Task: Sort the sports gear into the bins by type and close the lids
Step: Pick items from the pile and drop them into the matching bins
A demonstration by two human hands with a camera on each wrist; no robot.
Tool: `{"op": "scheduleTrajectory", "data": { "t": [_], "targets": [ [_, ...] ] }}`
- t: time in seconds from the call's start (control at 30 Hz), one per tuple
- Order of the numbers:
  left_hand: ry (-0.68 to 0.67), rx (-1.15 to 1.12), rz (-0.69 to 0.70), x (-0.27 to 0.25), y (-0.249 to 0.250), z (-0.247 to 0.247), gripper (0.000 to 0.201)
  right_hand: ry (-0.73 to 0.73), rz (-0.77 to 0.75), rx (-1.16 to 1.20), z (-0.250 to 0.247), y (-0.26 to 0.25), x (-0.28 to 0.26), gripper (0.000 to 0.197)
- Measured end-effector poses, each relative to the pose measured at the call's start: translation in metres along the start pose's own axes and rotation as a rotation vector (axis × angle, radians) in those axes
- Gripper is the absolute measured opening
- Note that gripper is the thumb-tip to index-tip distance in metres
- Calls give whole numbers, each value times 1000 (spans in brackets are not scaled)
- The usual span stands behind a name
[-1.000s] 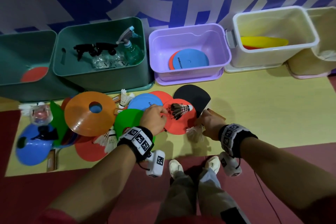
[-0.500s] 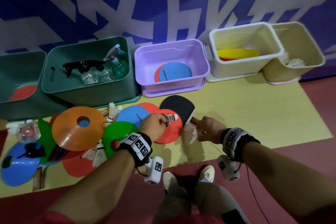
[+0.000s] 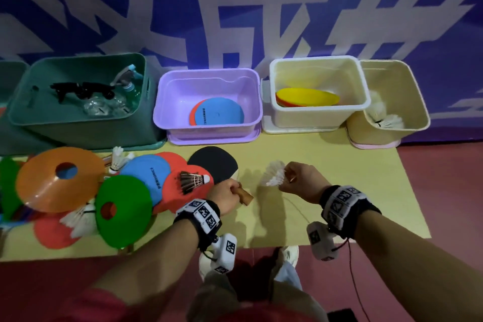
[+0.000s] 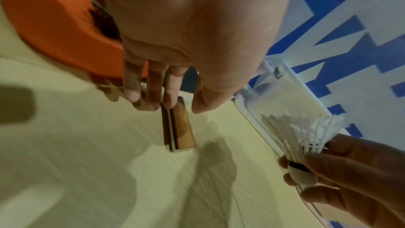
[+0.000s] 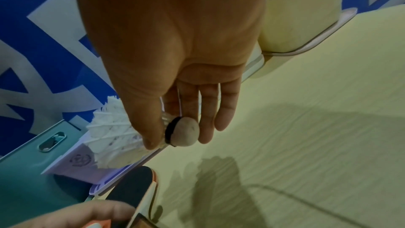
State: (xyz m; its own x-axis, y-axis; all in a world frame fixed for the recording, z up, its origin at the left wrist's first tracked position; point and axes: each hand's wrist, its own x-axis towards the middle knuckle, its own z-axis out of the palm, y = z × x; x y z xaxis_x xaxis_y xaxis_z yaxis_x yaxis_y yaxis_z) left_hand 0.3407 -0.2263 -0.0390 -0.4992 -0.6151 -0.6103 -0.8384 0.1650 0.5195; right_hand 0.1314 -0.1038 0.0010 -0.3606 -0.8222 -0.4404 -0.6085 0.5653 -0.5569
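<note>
My right hand [image 3: 298, 178] pinches a white shuttlecock [image 3: 274, 174] by its cork end, above the yellow mat; its thumb and fingers close on the cork [image 5: 184, 132]. Fingers and thumb of my left hand [image 3: 227, 193] curl round the wooden handle [image 4: 178, 131] of a black table tennis paddle [image 3: 213, 165] lying on the mat. A dark-feathered shuttlecock [image 3: 193, 180] lies on a red disc [image 3: 175, 196] just left of that hand. The beige bin [image 3: 407, 123] at far right holds white shuttlecocks.
Along the wall stand a green bin [image 3: 78, 128] with spray bottles, a purple bin [image 3: 209, 128] with blue and red discs, and a white bin [image 3: 313, 117] with yellow cones. Orange [image 3: 47, 185], green [image 3: 125, 212] and blue [image 3: 146, 172] cones and discs with more shuttlecocks pile at left.
My right hand has lifted the white shuttlecock off the mat and carried it to the right. My left hand has left the red disc and taken the paddle handle.
</note>
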Motion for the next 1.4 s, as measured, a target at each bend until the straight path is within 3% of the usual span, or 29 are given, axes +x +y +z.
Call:
{"op": "scheduleTrajectory", "data": {
  "t": [0.2, 0.47, 0.7, 0.97, 1.4],
  "targets": [
    [41, -115, -200, 24, 12, 37, 58, -45, -70, 39, -16, 34, 26, 27],
    [145, -142, -392, 42, 13, 64, 44, -90, -89, 117, -14, 56, 55, 29],
    [275, -254, -364, 37, 12, 70, 17, -81, -45, 248, -10, 59, 64, 27],
    [397, -368, -348, 34, 39, 54, 25, -61, -89, 313, -21, 51, 65, 28],
    [327, -604, -356, 3, 71, 21, 16, -45, -105, 288, -25, 28, 55, 30]
  ]
}}
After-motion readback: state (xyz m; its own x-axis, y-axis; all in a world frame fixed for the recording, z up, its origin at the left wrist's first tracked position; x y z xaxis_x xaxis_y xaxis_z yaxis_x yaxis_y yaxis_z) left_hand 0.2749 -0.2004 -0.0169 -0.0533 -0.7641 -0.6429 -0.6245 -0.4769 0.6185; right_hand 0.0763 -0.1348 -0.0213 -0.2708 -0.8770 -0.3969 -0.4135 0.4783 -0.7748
